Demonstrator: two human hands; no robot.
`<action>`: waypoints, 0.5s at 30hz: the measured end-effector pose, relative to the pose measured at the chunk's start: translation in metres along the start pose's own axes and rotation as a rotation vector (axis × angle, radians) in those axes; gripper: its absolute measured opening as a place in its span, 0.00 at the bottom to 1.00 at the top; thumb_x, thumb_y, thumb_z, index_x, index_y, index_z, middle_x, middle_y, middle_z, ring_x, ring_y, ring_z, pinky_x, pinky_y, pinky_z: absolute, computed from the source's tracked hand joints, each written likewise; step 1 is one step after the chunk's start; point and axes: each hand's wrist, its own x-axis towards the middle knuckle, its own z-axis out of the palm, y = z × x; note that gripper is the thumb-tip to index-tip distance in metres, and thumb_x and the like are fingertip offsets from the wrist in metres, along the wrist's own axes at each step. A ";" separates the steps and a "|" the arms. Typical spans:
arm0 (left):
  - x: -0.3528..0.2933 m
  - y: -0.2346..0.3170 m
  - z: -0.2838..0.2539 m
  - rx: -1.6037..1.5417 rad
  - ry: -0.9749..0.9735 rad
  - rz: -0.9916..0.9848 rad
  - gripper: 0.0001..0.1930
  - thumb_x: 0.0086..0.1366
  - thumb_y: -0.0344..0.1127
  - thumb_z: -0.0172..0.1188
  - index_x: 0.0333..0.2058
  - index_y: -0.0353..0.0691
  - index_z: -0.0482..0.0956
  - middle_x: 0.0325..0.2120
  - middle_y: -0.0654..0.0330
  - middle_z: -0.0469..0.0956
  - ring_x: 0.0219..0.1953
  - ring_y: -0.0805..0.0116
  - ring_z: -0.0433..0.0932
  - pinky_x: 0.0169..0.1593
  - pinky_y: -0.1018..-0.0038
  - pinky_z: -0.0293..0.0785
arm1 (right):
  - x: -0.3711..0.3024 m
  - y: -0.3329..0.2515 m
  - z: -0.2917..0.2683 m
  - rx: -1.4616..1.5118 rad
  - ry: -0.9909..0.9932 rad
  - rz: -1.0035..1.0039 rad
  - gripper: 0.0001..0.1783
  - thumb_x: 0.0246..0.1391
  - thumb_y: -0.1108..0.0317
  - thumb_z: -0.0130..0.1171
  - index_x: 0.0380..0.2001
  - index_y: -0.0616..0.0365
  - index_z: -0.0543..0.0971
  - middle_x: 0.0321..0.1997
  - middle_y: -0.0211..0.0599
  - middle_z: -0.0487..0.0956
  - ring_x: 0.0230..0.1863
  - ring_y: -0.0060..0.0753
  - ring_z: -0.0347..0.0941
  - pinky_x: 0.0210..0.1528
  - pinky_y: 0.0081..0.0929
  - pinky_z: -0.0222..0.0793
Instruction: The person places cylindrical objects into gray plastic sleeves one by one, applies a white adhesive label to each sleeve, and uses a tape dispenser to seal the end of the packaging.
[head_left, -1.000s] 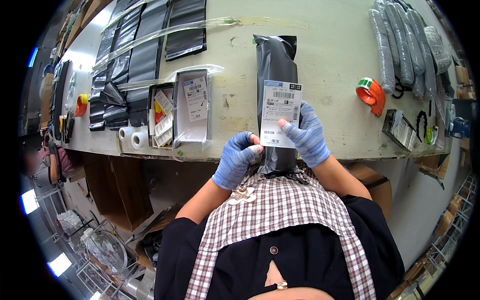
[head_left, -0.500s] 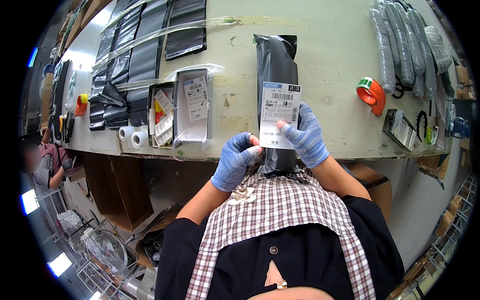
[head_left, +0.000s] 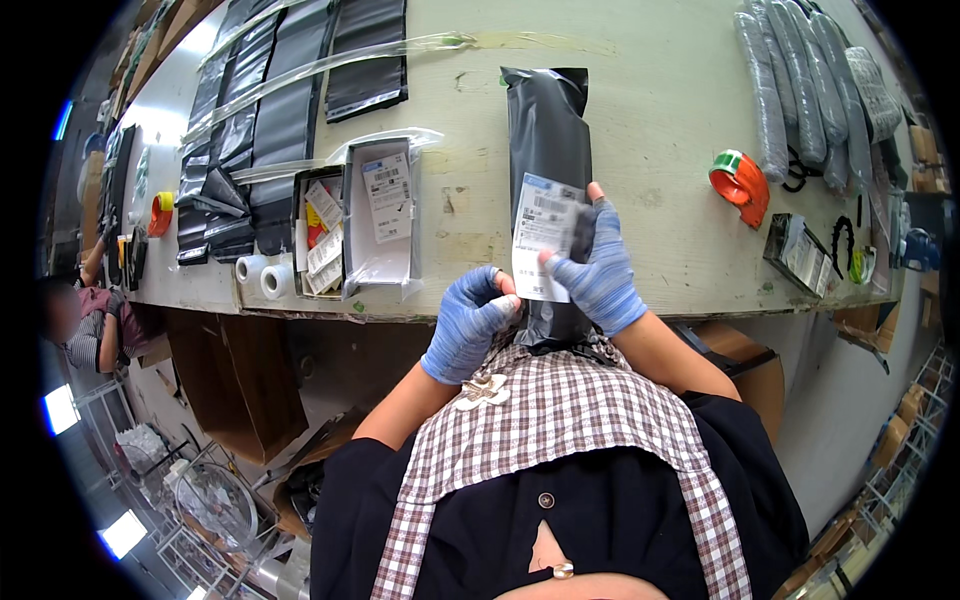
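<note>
A long parcel in a black plastic mailing bag (head_left: 545, 120) lies lengthwise in front of me, its near end reaching my checked apron. On its lower half is a white shipping label (head_left: 532, 262), whose right side is smeared by motion. My left hand (head_left: 465, 325), in a blue knit glove with bare fingertips, pinches the bag's left edge beside the label's lower corner. My right hand (head_left: 603, 275), gloved the same way, rests over the right part of the label. Its thumb lies on the label, and its fingers stretch along the bag's right side.
Left of the parcel stand an open box (head_left: 415, 255) and a smaller box of labels (head_left: 300, 265), near two white rolls (head_left: 274, 281). Flat black bags (head_left: 365, 60) lie beyond. At right are an orange tape dispenser (head_left: 738, 188), grey wrapped rolls (head_left: 765, 110) and a small box (head_left: 795, 258).
My right hand has shifted slightly left over the label, its fingers now higher and straighter. The parcel and label have tilted a little. My left hand stays nearly in place.
</note>
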 end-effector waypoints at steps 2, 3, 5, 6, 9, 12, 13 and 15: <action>-0.001 -0.001 0.001 -0.009 -0.016 0.012 0.05 0.59 0.27 0.63 0.34 0.39 0.78 0.28 0.67 0.77 0.30 0.81 0.72 0.36 0.83 0.70 | -0.004 -0.002 0.001 -0.216 0.046 -0.213 0.40 0.53 0.66 0.65 0.65 0.64 0.59 0.57 0.53 0.71 0.60 0.46 0.66 0.64 0.40 0.62; -0.001 -0.003 -0.001 -0.017 -0.026 0.018 0.05 0.60 0.27 0.63 0.34 0.39 0.77 0.29 0.67 0.78 0.31 0.81 0.73 0.37 0.83 0.71 | -0.006 -0.009 -0.002 -0.203 -0.010 -0.327 0.40 0.53 0.65 0.65 0.66 0.63 0.59 0.58 0.53 0.69 0.62 0.48 0.63 0.65 0.41 0.60; 0.000 -0.004 0.002 -0.002 -0.016 0.043 0.04 0.60 0.25 0.63 0.34 0.38 0.77 0.31 0.66 0.78 0.33 0.80 0.74 0.40 0.81 0.73 | -0.013 -0.016 -0.014 -0.069 -0.274 -0.380 0.33 0.56 0.62 0.63 0.62 0.59 0.67 0.55 0.50 0.72 0.58 0.49 0.67 0.62 0.40 0.63; 0.001 -0.003 0.008 0.021 0.003 0.062 0.04 0.60 0.25 0.63 0.34 0.37 0.77 0.32 0.66 0.78 0.34 0.80 0.74 0.41 0.81 0.74 | -0.020 -0.018 -0.017 0.134 -0.447 -0.162 0.24 0.57 0.61 0.63 0.55 0.59 0.75 0.51 0.48 0.78 0.50 0.45 0.75 0.55 0.36 0.70; 0.002 -0.007 0.011 0.192 0.006 0.197 0.05 0.61 0.24 0.63 0.35 0.36 0.77 0.34 0.64 0.79 0.36 0.79 0.76 0.44 0.79 0.75 | -0.033 -0.024 -0.011 0.067 -0.334 -0.200 0.16 0.57 0.64 0.63 0.46 0.62 0.81 0.41 0.46 0.83 0.40 0.39 0.81 0.44 0.28 0.75; 0.005 -0.009 0.015 0.414 0.028 0.350 0.05 0.59 0.23 0.63 0.33 0.35 0.77 0.31 0.64 0.79 0.35 0.79 0.76 0.42 0.79 0.76 | -0.038 -0.018 -0.009 0.177 -0.281 -0.056 0.12 0.58 0.67 0.62 0.41 0.63 0.83 0.37 0.45 0.84 0.37 0.33 0.81 0.41 0.24 0.76; 0.006 -0.010 0.015 0.492 0.036 0.395 0.05 0.58 0.23 0.64 0.33 0.35 0.77 0.30 0.64 0.79 0.34 0.80 0.76 0.41 0.79 0.76 | -0.039 -0.020 -0.010 0.214 -0.280 0.013 0.11 0.58 0.68 0.61 0.40 0.63 0.83 0.36 0.43 0.84 0.37 0.30 0.81 0.40 0.24 0.75; 0.007 -0.011 0.016 0.652 0.076 0.473 0.05 0.54 0.23 0.63 0.28 0.36 0.76 0.24 0.65 0.77 0.29 0.81 0.74 0.36 0.80 0.74 | -0.036 -0.020 -0.013 0.304 -0.287 0.220 0.11 0.61 0.67 0.58 0.38 0.65 0.83 0.34 0.38 0.84 0.33 0.22 0.77 0.38 0.22 0.75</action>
